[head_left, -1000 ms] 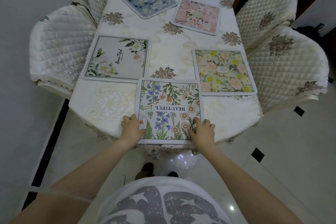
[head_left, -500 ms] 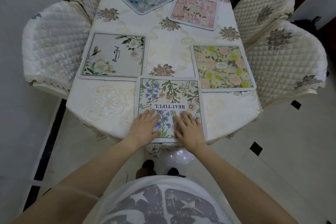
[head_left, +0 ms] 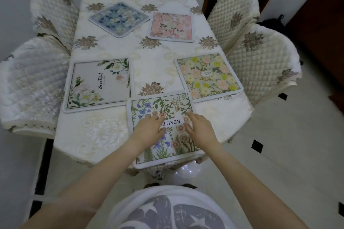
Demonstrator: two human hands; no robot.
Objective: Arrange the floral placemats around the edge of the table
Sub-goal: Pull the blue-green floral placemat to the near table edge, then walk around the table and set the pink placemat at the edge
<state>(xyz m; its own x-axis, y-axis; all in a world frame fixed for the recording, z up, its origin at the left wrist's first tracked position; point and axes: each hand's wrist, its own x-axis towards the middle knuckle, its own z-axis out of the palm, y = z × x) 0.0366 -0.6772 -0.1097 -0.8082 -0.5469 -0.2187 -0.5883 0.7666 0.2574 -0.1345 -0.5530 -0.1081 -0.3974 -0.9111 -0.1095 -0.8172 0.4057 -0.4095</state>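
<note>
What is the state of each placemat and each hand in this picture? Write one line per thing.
Wildflower placemat: flat at near table edge, under both hands.
Grey placemat: flat, left side.
Yellow placemat: flat, right side.
Blue placemat: flat, turned cornerwise.
Pink placemat: flat, far right.
Left hand: open, palm down.
Right hand: open, palm down.

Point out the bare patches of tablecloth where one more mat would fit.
Roomiest: the near left corner, bordered by the grey rose mat and the wildflower mat under both hands. The centre strip between the grey rose mat and the yellow-flower mat is narrower. The near right corner is tight. The wildflower mat touches both neighbours.
</note>
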